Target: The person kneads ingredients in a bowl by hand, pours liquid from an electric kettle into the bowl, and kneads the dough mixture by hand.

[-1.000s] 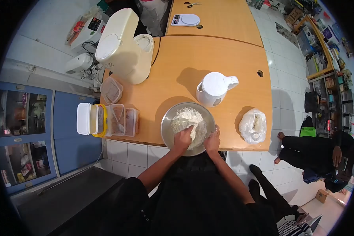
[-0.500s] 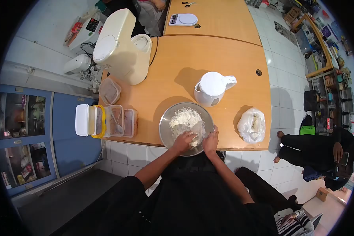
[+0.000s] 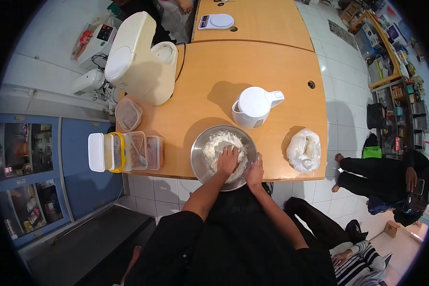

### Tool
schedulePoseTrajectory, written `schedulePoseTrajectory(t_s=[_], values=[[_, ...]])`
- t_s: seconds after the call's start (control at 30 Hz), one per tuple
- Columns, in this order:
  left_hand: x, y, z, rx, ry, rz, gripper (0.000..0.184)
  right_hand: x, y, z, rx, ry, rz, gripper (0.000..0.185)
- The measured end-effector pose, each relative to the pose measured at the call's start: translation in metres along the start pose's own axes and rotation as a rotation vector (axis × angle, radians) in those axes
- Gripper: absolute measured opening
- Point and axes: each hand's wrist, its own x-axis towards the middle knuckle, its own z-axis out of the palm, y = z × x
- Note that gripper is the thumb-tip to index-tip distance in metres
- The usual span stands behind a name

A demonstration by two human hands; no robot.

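Observation:
A round metal bowl [image 3: 196, 158] stands near the table's front edge, holding a heap of white, flour-like powder [image 3: 222, 138]. Inside the bowl my left hand [image 3: 227, 161] rests on the powder, fingers stretched out and their tips partly sunk into it. My right hand [image 3: 254, 171] grips the bowl's right rim. Behind the bowl is a white electric kettle [image 3: 256, 106], its handle pointing right. A white plastic bag [image 3: 303, 150] with pale contents sits to the right of the bowl.
Several plastic containers [image 3: 138, 150] line the table's left front edge, with a tub [image 3: 128, 114] behind them. A cream stand mixer [image 3: 148, 71] stands back left. Farther back lies a white kitchen scale [image 3: 216, 21]. Other people are nearby, one at the right holding a phone [image 3: 419, 186].
My left hand has moved up and slightly right, farther into the powder, with its fingers now straighter. My right hand stays at the bowl's rim. The whole view has shifted slightly.

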Motion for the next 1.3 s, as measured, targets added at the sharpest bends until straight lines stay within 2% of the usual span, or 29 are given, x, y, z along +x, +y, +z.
schedulePoseTrajectory(t_s=[0.07, 0.17, 0.27, 0.4, 0.5, 0.6, 0.63, 0.77, 0.87, 0.97, 1.07, 1.17, 1.3], values=[[0.014, -0.013, 0.025, 0.002, 0.014, 0.056, 0.050, 0.001, 0.006, 0.003, -0.004, 0.025, -0.040, 0.053], [0.033, -0.012, 0.004, 0.041, 0.089, 0.003, 0.030, 0.007, 0.009, 0.003, -0.001, -0.002, -0.011, 0.056], [0.051, -0.021, -0.004, 0.040, 0.021, -0.076, 0.054, 0.010, 0.007, 0.001, 0.039, 0.005, -0.042, 0.058], [0.041, -0.027, -0.016, -0.130, 0.189, -0.023, 0.041, 0.010, 0.000, 0.000, 0.014, 0.012, -0.010, 0.058], [0.026, -0.031, -0.030, -0.186, -0.051, -0.025, 0.054, 0.008, -0.003, -0.003, 0.009, 0.003, 0.013, 0.058], [-0.003, -0.032, -0.036, -0.146, -0.169, 0.088, 0.061, 0.009, -0.005, -0.003, 0.002, 0.001, 0.022, 0.058], [-0.011, -0.031, -0.036, -0.100, -0.303, 0.091, 0.063, 0.008, -0.004, -0.003, 0.005, -0.007, 0.030, 0.057], [-0.042, -0.017, -0.051, -0.136, -0.554, 0.006, 0.063, 0.010, 0.001, 0.002, -0.021, 0.018, 0.020, 0.056], [-0.056, -0.030, -0.037, -0.207, -0.543, 0.036, 0.065, 0.012, 0.015, 0.011, -0.019, 0.046, -0.047, 0.063], [-0.049, 0.001, -0.103, -0.027, -0.371, -0.204, 0.073, 0.011, 0.015, 0.015, -0.039, 0.077, -0.022, 0.064], [-0.051, -0.002, -0.066, -0.219, -0.371, -0.246, 0.065, 0.010, 0.017, 0.016, -0.014, 0.092, -0.037, 0.065], [-0.059, -0.011, -0.017, -0.325, -0.173, -0.172, 0.059, 0.009, 0.015, 0.017, -0.034, 0.081, -0.012, 0.067], [-0.050, -0.010, -0.025, -0.399, -0.207, -0.118, 0.059, 0.006, 0.006, 0.009, 0.004, 0.056, 0.006, 0.064]])
